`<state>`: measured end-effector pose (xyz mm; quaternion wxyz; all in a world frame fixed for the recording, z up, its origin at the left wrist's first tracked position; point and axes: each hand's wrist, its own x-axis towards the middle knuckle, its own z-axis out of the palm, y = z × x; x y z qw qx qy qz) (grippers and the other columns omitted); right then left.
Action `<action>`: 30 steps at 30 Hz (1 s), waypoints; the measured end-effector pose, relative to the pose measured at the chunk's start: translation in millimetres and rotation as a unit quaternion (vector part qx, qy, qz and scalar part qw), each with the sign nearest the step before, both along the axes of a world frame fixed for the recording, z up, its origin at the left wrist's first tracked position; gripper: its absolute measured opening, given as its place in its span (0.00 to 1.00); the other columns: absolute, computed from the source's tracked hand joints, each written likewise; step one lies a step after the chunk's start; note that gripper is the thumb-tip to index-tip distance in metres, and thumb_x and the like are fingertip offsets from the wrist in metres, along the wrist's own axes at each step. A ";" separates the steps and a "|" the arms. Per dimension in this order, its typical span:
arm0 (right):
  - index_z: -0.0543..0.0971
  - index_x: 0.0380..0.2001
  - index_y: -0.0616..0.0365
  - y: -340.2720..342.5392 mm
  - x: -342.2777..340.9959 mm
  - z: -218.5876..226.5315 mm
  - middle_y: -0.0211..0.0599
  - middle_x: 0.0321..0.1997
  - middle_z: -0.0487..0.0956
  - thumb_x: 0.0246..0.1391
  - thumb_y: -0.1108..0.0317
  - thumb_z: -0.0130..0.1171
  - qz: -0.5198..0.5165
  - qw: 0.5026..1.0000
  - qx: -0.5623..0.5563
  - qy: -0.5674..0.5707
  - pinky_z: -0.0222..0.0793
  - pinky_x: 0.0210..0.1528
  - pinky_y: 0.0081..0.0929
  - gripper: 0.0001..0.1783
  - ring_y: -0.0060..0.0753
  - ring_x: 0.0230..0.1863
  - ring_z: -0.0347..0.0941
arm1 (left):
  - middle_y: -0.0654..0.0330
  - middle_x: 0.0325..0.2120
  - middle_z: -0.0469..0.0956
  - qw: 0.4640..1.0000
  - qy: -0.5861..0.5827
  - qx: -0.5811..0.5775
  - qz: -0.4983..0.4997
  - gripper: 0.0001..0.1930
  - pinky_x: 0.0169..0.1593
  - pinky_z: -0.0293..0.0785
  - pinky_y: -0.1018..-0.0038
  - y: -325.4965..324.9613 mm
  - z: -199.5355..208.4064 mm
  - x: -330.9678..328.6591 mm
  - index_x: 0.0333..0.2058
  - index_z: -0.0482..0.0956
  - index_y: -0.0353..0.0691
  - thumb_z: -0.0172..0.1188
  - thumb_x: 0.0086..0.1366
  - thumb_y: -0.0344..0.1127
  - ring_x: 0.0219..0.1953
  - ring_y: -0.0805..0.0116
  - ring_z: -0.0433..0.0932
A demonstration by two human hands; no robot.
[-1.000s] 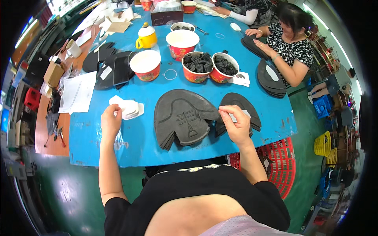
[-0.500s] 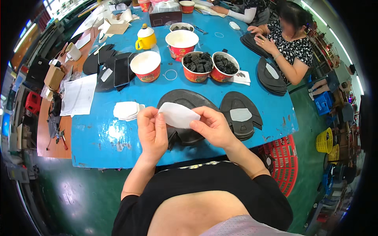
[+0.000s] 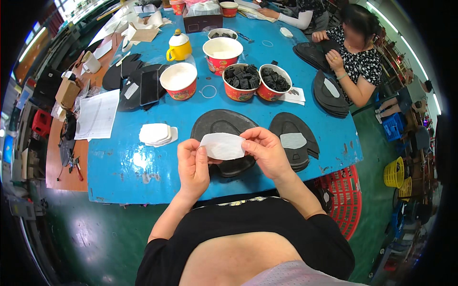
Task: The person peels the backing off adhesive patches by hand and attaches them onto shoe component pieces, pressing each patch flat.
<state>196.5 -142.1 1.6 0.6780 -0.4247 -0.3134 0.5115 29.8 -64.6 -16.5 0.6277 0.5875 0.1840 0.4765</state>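
Between my two hands I hold up a white oval patch (image 3: 223, 146), one end pinched in each. My left hand (image 3: 193, 164) grips its left end between thumb and fingers, and my right hand (image 3: 265, 151) grips the right end the same way. Behind the patch a dark grey, rounded flat piece (image 3: 224, 120) lies on the table, partly hidden by my hands. To its right rests a similar dark piece (image 3: 291, 125) with a white patch (image 3: 293, 140) lying on it. Left of my hands is a small stack of white patches (image 3: 157, 134).
Across the blue table (image 3: 129, 176) stand a red-and-white paper tub (image 3: 179, 82), two tubs of black pieces (image 3: 241, 78), and a yellow mug (image 3: 179, 46). A co-worker (image 3: 353, 62) handles dark pieces at the right. A red basket (image 3: 344, 200) stands below the table's right edge.
The white patch has been turned flatter and more level, and my hands have shifted slightly right with it. The co-worker has lifted a dark piece off the pile.
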 end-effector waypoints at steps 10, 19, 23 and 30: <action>0.73 0.35 0.61 10.9 6.3 2.9 0.28 0.32 0.75 0.51 0.78 0.55 -0.107 0.992 0.039 -0.062 0.65 0.36 0.14 0.07 0.14 0.32 0.68 | 0.49 0.40 0.72 0.998 -0.020 -0.004 0.052 0.13 0.40 0.73 0.75 2.1 0.4 7.5 0.45 0.58 0.37 0.47 0.63 0.23 0.40 0.66 0.75; 0.69 0.32 0.60 20.5 -25.3 7.4 0.28 0.31 0.72 0.49 0.79 0.56 -0.142 0.961 0.116 -0.208 0.67 0.34 0.15 0.08 0.14 0.31 0.68 | 0.49 0.47 0.71 0.934 0.138 0.327 0.038 0.26 0.51 0.68 0.67 6.8 14.5 17.8 0.49 0.69 0.33 0.63 0.48 0.24 0.49 0.54 0.71; 0.67 0.33 0.59 20.4 -23.3 6.8 0.29 0.31 0.72 0.49 0.79 0.55 -0.093 0.988 0.086 -0.088 0.68 0.36 0.15 0.09 0.15 0.32 0.69 | 0.50 0.47 0.72 0.953 0.110 0.281 0.040 0.24 0.51 0.69 0.68 5.2 6.1 20.6 0.48 0.70 0.34 0.61 0.49 0.22 0.49 0.55 0.72; 0.66 0.35 0.59 19.7 -21.3 5.6 0.32 0.32 0.73 0.49 0.79 0.56 -0.047 0.994 0.074 0.059 0.68 0.39 0.17 0.11 0.18 0.34 0.70 | 0.50 0.48 0.72 0.977 0.080 0.200 0.013 0.22 0.52 0.67 0.69 2.3 -1.7 24.4 0.48 0.71 0.34 0.59 0.52 0.22 0.51 0.57 0.71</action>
